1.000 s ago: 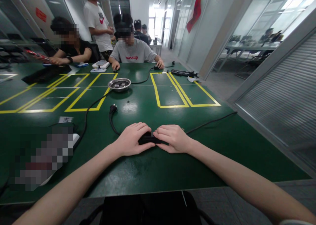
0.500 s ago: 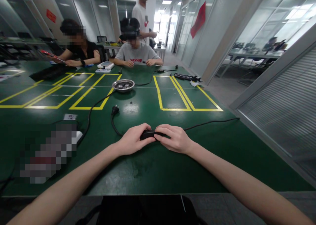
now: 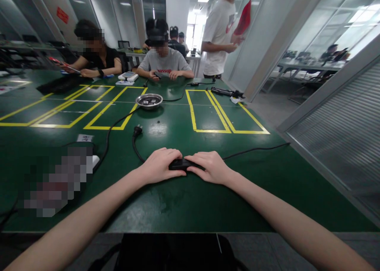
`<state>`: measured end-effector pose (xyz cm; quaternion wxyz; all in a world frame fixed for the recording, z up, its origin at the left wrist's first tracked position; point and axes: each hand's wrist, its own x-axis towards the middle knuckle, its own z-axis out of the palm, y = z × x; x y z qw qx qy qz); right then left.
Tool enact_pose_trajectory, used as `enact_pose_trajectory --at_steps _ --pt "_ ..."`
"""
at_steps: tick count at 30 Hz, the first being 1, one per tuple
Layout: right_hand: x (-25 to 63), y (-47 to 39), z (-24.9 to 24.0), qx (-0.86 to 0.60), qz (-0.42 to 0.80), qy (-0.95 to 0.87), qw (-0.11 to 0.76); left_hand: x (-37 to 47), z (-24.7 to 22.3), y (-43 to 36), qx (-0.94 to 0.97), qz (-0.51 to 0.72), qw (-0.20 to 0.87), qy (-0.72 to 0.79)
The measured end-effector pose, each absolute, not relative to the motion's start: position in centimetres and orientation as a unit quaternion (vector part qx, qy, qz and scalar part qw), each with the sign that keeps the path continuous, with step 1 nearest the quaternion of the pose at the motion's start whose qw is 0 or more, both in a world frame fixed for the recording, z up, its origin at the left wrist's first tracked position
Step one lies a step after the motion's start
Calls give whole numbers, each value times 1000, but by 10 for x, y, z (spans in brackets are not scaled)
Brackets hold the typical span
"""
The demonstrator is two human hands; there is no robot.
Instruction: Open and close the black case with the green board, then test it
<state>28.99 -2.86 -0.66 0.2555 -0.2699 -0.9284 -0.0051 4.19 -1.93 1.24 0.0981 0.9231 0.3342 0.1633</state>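
Observation:
On the green table in front of me lies a slim black in-line box on a power cord. My left hand is closed around its left end, thumb and fingers on either side. My right hand grips the right end in the same way, its fingertips close to those of the left. The palms and fingers hide much of the box. From the left side the cord bends away to a black plug. A thin black cable runs from the right side toward the table's right edge.
A steel bowl holds small metal parts. Yellow tape rectangles mark the table. A blurred-out object lies at left by a number card. Black tool-like item lies at far right. Seated people work opposite.
My right thumb and fingers have spread a little along the box, and more of it shows between my hands. A standing person has walked to the right in the background.

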Motion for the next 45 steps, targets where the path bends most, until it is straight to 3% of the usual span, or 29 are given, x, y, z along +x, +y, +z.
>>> enact_pose_trajectory --at_steps 4,12,45 --pt "289 -29 -6 -269 7 -928 257 39 12 -17 937 127 66 320" --pt "285 -32 4 -370 66 -916 137 38 10 -17 945 138 29 296" --pt "290 -28 1 -319 103 -923 190 38 15 -20 946 109 71 298"
